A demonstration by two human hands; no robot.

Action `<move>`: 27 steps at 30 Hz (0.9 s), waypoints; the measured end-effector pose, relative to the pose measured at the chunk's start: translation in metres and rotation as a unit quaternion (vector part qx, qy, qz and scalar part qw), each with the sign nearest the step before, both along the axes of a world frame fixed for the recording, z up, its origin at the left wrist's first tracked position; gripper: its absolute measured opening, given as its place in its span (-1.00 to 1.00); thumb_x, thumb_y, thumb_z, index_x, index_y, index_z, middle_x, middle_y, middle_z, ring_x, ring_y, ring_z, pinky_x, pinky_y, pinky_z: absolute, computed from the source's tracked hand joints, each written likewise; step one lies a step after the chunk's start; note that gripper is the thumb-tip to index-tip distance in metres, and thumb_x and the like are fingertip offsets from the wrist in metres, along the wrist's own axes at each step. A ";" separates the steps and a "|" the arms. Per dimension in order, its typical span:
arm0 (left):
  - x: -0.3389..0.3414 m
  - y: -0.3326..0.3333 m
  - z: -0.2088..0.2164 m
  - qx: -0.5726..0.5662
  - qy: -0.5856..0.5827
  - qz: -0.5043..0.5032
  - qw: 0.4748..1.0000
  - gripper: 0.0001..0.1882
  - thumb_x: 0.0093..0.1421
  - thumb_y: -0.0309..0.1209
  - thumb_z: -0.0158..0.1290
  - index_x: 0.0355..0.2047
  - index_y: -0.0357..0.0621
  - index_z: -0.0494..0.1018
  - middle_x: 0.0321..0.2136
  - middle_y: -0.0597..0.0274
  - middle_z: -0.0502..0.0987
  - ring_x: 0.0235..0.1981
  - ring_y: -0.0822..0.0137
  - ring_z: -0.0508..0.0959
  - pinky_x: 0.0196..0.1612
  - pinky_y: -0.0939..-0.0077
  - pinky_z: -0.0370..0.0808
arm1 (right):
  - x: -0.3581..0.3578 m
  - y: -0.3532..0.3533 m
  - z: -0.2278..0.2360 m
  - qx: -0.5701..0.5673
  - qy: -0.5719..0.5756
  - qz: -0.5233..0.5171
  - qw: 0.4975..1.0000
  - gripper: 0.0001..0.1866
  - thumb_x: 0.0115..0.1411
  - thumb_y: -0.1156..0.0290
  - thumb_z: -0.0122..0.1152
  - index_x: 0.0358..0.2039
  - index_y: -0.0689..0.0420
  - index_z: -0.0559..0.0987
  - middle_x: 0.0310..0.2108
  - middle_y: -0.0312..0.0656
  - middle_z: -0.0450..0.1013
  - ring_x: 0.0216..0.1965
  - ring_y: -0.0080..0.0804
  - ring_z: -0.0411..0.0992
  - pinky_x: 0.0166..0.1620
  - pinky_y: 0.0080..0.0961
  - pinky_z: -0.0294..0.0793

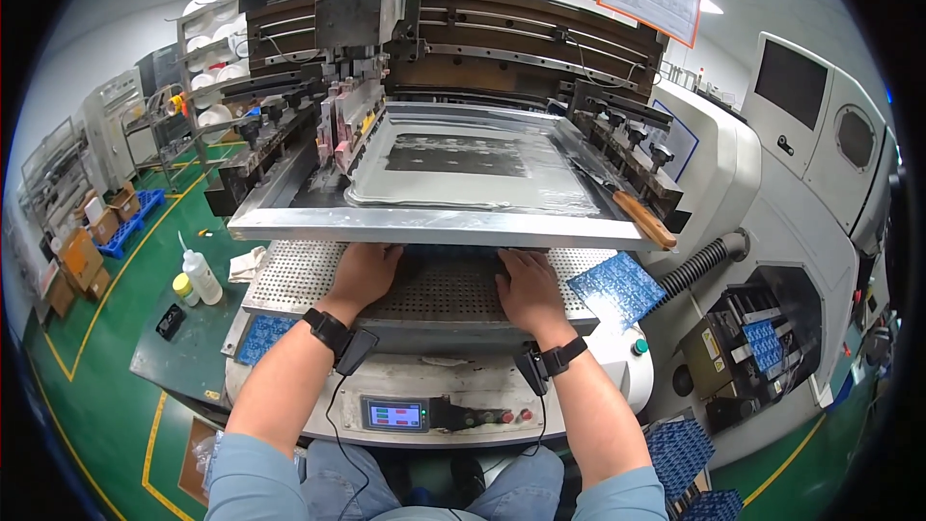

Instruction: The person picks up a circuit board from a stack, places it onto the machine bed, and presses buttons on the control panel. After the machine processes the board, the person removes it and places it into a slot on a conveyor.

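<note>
My left hand (367,272) reaches under the front bar of a metal-framed printing screen (434,225). Its fingers are mostly hidden beneath the bar, so what it touches there does not show. On the other side, my right hand (530,287) lies over the perforated metal plate (309,275), fingers stretched forward and thumb apart, fingertips at the bar's edge. Between my hands, a dark strip (449,253) shows under the bar; I cannot make out what it is. Grey paste (376,188) is spread on the screen around a dark patterned area.
A wooden-handled spatula (644,219) rests on the screen's right side. A blue patterned board (617,287) lies at the plate's right corner. A squeeze bottle (201,277) and yellow-capped jar (184,287) stand left. Below is a control panel with a small display (395,414); a ribbed hose (709,262) runs right.
</note>
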State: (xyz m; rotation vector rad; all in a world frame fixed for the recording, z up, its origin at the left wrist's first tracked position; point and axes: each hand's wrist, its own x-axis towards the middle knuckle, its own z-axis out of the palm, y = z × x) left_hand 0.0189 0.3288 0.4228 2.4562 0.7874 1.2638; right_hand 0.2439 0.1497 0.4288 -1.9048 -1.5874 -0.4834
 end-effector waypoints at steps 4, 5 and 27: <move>0.001 0.000 -0.002 0.010 -0.002 -0.001 1.000 -0.75 0.24 -0.35 0.10 -0.16 -0.24 0.58 -0.19 -0.17 0.60 -0.09 -0.21 0.54 0.01 0.03 0.46 | 0.001 0.000 -0.002 0.001 -0.010 -0.002 1.000 -0.59 0.20 0.39 0.20 0.07 0.19 0.53 0.06 0.02 0.49 0.16 0.02 0.36 0.24 -0.12 0.32; 0.002 0.001 -0.003 0.015 0.008 0.003 1.000 -0.75 0.24 -0.36 0.10 -0.16 -0.25 0.57 -0.19 -0.18 0.60 -0.09 -0.21 0.54 0.01 0.03 0.46 | 0.001 0.000 -0.002 0.000 -0.010 -0.002 1.000 -0.59 0.20 0.39 0.20 0.07 0.19 0.53 0.06 0.02 0.49 0.16 0.02 0.36 0.24 -0.12 0.32; 0.001 -0.001 -0.002 0.024 0.029 0.001 0.999 -0.76 0.26 -0.37 0.07 -0.16 -0.27 0.57 -0.20 -0.17 0.60 -0.10 -0.19 0.54 0.00 0.06 0.46 | 0.000 -0.001 -0.002 0.004 -0.018 -0.006 1.000 -0.60 0.19 0.39 0.19 0.05 0.18 0.56 0.07 0.00 0.48 0.18 0.02 0.34 0.25 -0.11 0.31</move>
